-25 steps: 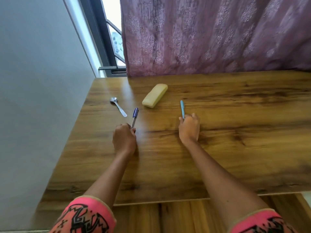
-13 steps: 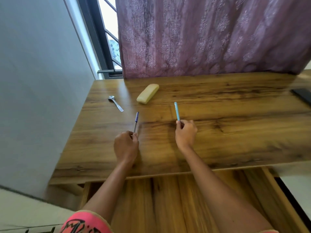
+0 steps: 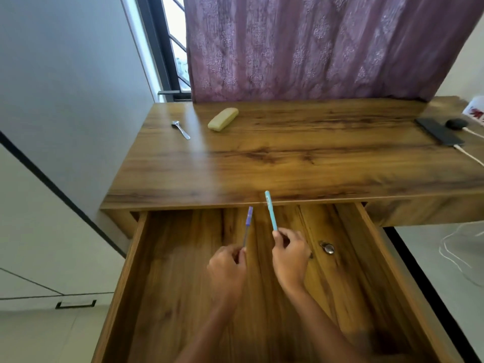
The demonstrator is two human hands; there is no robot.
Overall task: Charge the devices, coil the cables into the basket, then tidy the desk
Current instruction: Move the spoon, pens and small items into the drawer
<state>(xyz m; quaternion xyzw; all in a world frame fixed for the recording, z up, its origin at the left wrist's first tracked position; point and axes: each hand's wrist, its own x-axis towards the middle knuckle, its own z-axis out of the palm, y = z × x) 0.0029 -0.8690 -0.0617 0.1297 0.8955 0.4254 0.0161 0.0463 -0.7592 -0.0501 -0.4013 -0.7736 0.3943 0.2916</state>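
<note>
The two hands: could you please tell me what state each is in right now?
Left hand: pinching the purple pen, above the open drawer.
Right hand: pinching the light blue pen, above the same drawer.

Wooden desk (image 3: 288, 158) against a grey wall (image 3: 65, 74) — mauve curtain (image 3: 314, 48) half-covering a bright window (image 3: 176, 27), pale floor (image 3: 424, 258).

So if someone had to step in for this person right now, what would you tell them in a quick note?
Left hand grips the purple pen; right hand grips the light blue pen, both held above the open drawer.
Done: the phone lies at the right end of the desk, a white cable seemingly plugged into it.
Left: probably drop both pens in the drawer, then clear the spoon and beige case off the desk. No basket in view.
</note>
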